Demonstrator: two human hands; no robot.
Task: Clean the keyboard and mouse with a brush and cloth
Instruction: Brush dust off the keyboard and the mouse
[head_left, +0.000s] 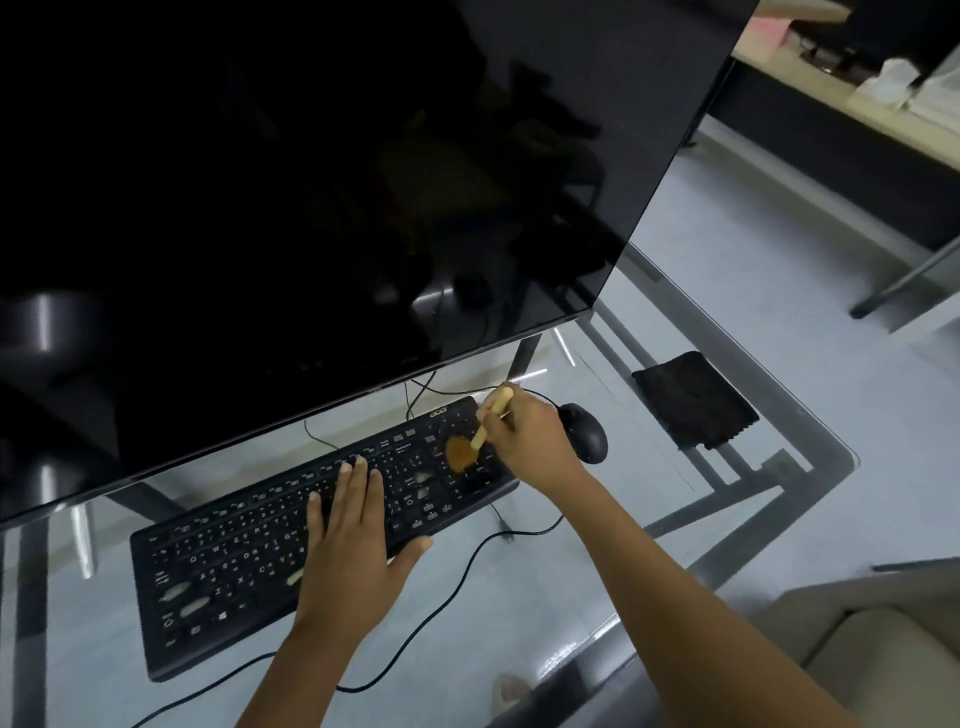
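The worktop (649, 410) is glass, and bare glass lies open in front of the keyboard (218, 566), crossed only by a thin black cable (452, 577) that loops along the near side. Behind the keyboard, the dark monitor (311, 182) overhangs the back rows, leaving a low gap beneath its lower edge. The left hand (353, 535) lies flat across the middle keys, blocking that stretch. The right hand (524, 441) and its brush (462, 452) occupy the keyboard's right end. The mouse (584, 431) sits just beside that end, leaving a narrow gap. Open glass separates the mouse from the black cloth (693, 400) near the right edge.
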